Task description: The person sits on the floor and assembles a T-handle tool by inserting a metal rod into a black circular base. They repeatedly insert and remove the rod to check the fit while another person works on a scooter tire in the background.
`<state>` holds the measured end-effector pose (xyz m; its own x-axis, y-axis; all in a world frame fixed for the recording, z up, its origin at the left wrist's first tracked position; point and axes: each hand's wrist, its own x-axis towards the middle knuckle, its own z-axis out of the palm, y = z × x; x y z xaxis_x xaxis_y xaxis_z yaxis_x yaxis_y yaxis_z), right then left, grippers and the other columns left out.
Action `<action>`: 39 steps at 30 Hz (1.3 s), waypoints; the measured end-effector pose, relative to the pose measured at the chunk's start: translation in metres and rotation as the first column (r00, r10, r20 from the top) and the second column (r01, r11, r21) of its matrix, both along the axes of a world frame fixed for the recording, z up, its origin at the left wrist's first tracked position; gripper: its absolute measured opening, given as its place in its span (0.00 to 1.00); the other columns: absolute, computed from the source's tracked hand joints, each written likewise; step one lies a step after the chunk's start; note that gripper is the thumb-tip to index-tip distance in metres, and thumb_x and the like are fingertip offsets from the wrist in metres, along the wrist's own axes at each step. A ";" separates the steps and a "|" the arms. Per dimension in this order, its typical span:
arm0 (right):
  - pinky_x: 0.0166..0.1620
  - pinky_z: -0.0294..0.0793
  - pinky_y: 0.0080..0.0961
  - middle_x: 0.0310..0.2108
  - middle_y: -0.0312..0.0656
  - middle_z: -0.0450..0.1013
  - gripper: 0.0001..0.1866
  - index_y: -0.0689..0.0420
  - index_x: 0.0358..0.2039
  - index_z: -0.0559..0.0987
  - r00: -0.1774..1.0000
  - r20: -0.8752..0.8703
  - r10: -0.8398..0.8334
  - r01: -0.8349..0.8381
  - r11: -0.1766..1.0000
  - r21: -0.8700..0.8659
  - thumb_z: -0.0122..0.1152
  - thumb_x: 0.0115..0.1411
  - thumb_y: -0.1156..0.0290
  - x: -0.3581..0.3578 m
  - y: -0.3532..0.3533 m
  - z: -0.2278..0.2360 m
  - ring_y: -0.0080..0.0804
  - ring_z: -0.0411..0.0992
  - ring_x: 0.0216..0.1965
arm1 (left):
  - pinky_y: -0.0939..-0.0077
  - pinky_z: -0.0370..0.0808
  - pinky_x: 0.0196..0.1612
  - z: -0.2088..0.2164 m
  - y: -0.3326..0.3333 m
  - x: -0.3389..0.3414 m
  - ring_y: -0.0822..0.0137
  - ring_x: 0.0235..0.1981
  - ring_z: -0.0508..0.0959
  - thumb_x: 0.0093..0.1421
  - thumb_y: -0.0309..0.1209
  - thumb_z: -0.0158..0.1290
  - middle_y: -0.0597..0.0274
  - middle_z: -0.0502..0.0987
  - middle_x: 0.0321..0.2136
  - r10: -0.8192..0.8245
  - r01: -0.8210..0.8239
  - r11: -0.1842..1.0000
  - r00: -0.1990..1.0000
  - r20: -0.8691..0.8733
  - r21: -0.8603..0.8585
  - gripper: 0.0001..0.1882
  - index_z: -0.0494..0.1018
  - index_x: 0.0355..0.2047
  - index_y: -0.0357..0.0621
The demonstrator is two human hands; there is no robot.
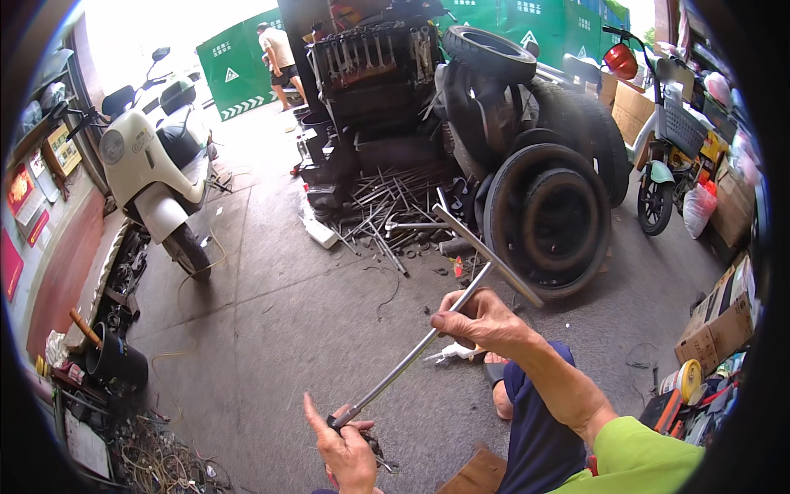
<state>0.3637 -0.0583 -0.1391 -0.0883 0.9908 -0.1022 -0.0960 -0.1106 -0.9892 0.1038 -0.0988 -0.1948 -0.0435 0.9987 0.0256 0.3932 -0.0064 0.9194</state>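
Note:
A long silver T-handle socket wrench [398, 370] slants across in front of me, its crossbar up and to the right. My right hand [487, 321] is closed on the shaft just below the crossbar. Down at the dark socket end, my left hand [349, 459] has its index finger stretched out while its other fingers curl about the socket. Something small and dark shows beside those fingers, too hidden to name. A white bottle with a nozzle [457, 351] lies on the floor past my right forearm, near my foot.
Stacked tyres and a wheel [550, 218] stand ahead, beside a heap of metal rods [395, 202] and a rack of wrenches [374, 53]. A cream scooter [156, 169] is at left, above a black bucket [115, 362]. Cardboard boxes [716, 317] line the right. Another person [280, 62] is far off.

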 end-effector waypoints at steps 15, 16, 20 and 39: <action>0.17 0.61 0.16 0.13 0.29 0.65 0.20 0.57 0.26 0.75 0.999 -0.006 -0.036 0.037 0.994 0.107 0.62 0.60 0.52 -0.003 0.003 -0.012 0.15 0.62 0.14 | 0.79 0.71 0.18 -0.008 0.000 -0.005 0.72 0.16 0.73 0.57 0.19 0.35 0.55 0.77 0.23 0.013 -0.013 1.000 0.997 0.078 -0.007 0.39 0.38 0.69 0.47; 0.17 0.60 0.16 0.13 0.29 0.65 0.21 0.57 0.23 0.76 0.998 0.011 -0.057 0.055 0.992 0.111 0.62 0.60 0.51 -0.003 0.003 -0.011 0.15 0.62 0.13 | 0.79 0.71 0.18 -0.008 0.000 -0.006 0.72 0.15 0.73 0.56 0.20 0.35 0.55 0.77 0.23 0.007 -0.006 1.000 0.996 0.088 -0.009 0.40 0.36 0.69 0.47; 0.17 0.52 0.15 0.11 0.28 0.64 0.23 0.55 0.19 0.77 0.985 0.140 -0.102 0.080 0.985 0.153 0.63 0.59 0.48 -0.004 0.000 -0.008 0.13 0.57 0.13 | 0.76 0.75 0.26 -0.003 -0.002 -0.004 0.67 0.22 0.78 0.58 0.20 0.38 0.50 0.78 0.30 0.058 -0.057 0.998 0.992 0.115 -0.013 0.34 0.48 0.66 0.40; 0.16 0.67 0.14 0.17 0.34 0.68 0.15 0.65 0.34 0.75 0.993 -0.110 0.031 -0.016 0.991 0.133 0.66 0.58 0.65 0.003 0.004 -0.016 0.17 0.67 0.15 | 0.72 0.78 0.36 0.000 0.000 0.000 0.61 0.28 0.82 0.57 0.18 0.35 0.41 0.75 0.40 0.078 -0.072 0.997 0.984 0.160 -0.042 0.36 0.41 0.67 0.38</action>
